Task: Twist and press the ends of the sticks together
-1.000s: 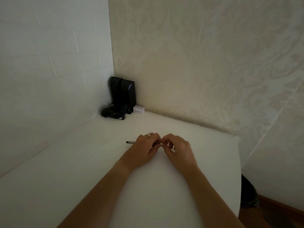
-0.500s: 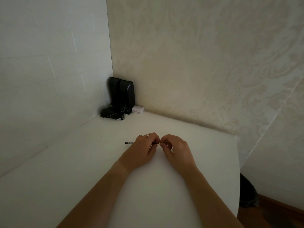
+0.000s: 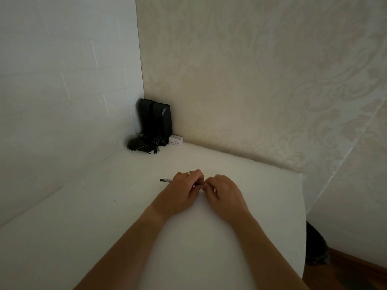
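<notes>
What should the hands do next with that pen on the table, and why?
Probably pull the right hand a little to the right. The left hand grips the pen with its dark end sticking out leftward, and the right fingers pinch its other end, so the end piece looks ready to come apart.

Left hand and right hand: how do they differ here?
The left hand wears a ring; the right hand shows none. The left hand covers most of the pen, whose dark end sticks out past it; the right hand only meets the pen's other end. Both rest on the white table, fingers curled.
</notes>
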